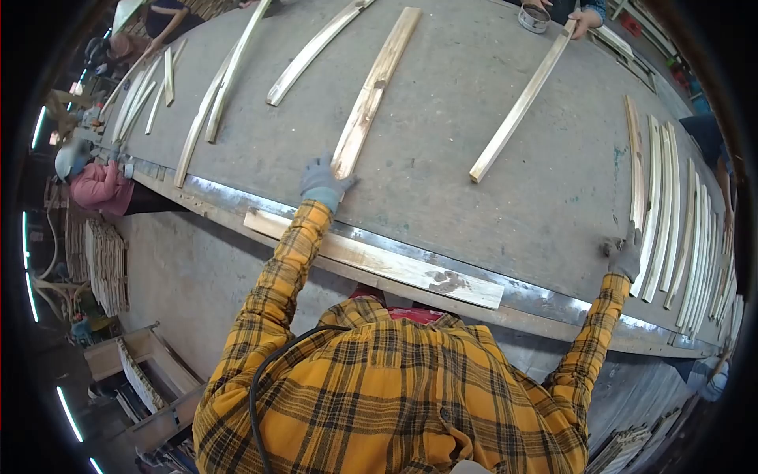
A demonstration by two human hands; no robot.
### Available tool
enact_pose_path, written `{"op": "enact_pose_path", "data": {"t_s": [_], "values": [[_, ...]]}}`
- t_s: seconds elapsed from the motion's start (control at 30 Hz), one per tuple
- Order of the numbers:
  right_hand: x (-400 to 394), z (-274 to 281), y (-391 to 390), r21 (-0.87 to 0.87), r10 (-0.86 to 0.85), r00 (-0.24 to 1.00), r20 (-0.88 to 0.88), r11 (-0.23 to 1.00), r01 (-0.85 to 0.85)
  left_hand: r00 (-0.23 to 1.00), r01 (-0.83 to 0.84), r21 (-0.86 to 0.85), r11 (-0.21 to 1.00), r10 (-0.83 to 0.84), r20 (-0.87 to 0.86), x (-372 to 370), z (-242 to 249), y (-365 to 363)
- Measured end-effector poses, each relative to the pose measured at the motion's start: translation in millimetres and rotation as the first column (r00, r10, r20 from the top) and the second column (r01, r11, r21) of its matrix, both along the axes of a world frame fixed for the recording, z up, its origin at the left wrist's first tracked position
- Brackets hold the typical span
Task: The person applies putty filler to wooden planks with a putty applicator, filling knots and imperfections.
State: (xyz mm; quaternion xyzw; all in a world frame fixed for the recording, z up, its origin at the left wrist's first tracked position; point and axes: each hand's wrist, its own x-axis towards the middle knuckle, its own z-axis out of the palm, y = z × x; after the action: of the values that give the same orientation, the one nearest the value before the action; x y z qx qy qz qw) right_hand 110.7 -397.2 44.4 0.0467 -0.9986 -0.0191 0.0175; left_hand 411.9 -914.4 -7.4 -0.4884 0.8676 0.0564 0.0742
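My left hand [324, 183], in a grey glove, is closed around the near end of a long wooden board [371, 99] with dark stains and a knot. The board lies on the large table and points away from me. Far to the right, my right hand [623, 256], in a darker glove, is at the near end of a narrow wooden strip [634, 158]; its fingers look bent over that end, which is partly hidden. A pale board with a dark patch [418, 265] lies along the table's near edge, under my left forearm.
The grey tabletop [442, 189] has a metal edge strip. More strips lie left [229, 79] and several stand close together right [671, 213]. Across the table, another person's hand [584, 22] holds a strip [521, 107] beside a round tin [534, 17]. A person in pink [101, 188] is left.
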Motion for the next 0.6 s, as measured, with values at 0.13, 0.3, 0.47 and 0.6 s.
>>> {"op": "enact_pose_path", "data": {"t_s": [0.13, 0.3, 0.47, 0.6], "values": [[-4.7, 0.1, 6.4, -0.066, -0.067, 0.995, 0.075, 0.995, 0.072, 0.998, 0.03, 0.112, 0.993, -0.024, -0.055, -3.3, -16.0, -7.6], [-28.5, -40.8, 45.9, -0.176, -0.024, 0.993, 0.119, 0.983, 0.045, 0.938, 0.14, 0.357, 0.924, -0.007, -0.347, 16.6, -35.4, -35.5], [-20.1, -36.3, 29.6, -0.463, -0.106, 0.965, 0.238, 0.861, 0.209, 0.656, 0.419, 0.908, 0.012, 0.687, -0.312, 63.2, 9.5, -35.1], [-4.3, -64.2, 6.9, -0.589, -0.076, 0.935, 0.347, 0.757, 0.281, 0.626, 0.406, 0.906, -0.123, 0.759, -0.178, 99.9, 28.5, -44.6]]}}
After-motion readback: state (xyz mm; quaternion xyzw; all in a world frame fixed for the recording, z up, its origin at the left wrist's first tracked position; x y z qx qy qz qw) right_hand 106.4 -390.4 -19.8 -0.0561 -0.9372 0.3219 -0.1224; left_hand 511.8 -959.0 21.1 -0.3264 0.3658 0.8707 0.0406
